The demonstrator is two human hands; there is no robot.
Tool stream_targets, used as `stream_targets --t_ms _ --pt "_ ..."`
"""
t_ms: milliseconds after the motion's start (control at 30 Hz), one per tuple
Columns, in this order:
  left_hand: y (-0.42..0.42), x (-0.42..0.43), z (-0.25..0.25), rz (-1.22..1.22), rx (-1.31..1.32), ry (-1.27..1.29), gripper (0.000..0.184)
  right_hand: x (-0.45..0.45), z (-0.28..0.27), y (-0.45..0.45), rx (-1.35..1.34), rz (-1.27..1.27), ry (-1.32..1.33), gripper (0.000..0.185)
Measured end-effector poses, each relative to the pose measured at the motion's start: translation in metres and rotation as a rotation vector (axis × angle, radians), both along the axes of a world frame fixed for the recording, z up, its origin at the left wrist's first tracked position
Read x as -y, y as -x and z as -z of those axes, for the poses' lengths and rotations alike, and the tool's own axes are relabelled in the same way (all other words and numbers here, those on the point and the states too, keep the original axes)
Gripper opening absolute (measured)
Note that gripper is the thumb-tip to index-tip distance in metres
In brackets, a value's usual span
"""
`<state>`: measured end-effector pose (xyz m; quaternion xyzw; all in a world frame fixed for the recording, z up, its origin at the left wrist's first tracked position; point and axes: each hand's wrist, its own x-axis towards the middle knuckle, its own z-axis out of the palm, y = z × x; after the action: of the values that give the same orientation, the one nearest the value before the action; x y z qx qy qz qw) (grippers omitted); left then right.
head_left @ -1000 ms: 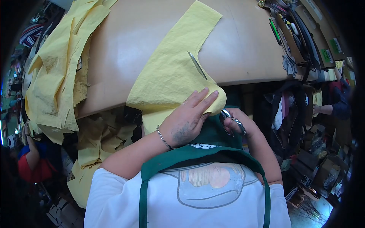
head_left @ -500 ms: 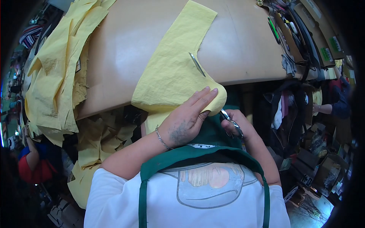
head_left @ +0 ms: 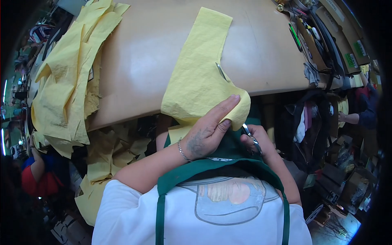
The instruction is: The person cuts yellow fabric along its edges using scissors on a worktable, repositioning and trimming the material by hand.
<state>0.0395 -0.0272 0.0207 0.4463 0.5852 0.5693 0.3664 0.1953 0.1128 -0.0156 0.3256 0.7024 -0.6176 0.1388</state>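
A curved piece of yellow fabric (head_left: 196, 69) lies over the table's front edge, its lower end hanging toward my apron. My left hand (head_left: 208, 132) is on its lower right part, the fingers together on top and the thumb at the near edge, gripping it. My right hand (head_left: 259, 141) is closed round the handles of metal scissors (head_left: 252, 138). One blade shows above the fabric near its inner curved edge, while the middle of the scissors is hidden under the cloth.
Layered yellow fabric (head_left: 61, 77) covers the left side of the table (head_left: 134, 53), with more scraps (head_left: 108, 151) below. Pens, cables and boxes (head_left: 318, 36) line the right side. A dark bag (head_left: 306, 126) hangs below. Other people's arms show at both far sides.
The fabric's lower left part has swung right and its upper end now points more straight away from me. Both hands and the scissors have shifted slightly right and nearer.
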Motion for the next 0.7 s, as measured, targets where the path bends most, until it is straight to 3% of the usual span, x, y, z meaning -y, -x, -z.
stream_targets --t_ms 167,267,300,400,500,700 --pt "0.000 0.000 0.012 0.058 0.042 -0.094 0.047 0.003 -0.003 -0.001 -0.017 0.052 0.048 0.060" --pt "0.013 0.006 0.018 0.217 0.437 -0.038 0.050 0.004 -0.005 -0.001 -0.033 0.062 0.079 0.058" --pt "0.022 0.008 0.023 0.240 0.229 -0.067 0.050 0.004 -0.006 -0.001 -0.042 0.062 0.088 0.058" --pt "0.040 0.008 0.027 0.094 -0.927 0.045 0.051 0.001 -0.007 0.000 -0.026 0.051 0.091 0.060" --pt "0.027 -0.001 0.023 -0.005 -1.235 0.401 0.053 0.001 -0.009 0.000 -0.035 0.064 0.143 0.061" --pt "0.036 -0.002 0.050 0.009 -1.315 0.376 0.050 0.001 -0.012 -0.001 -0.058 0.056 0.162 0.063"
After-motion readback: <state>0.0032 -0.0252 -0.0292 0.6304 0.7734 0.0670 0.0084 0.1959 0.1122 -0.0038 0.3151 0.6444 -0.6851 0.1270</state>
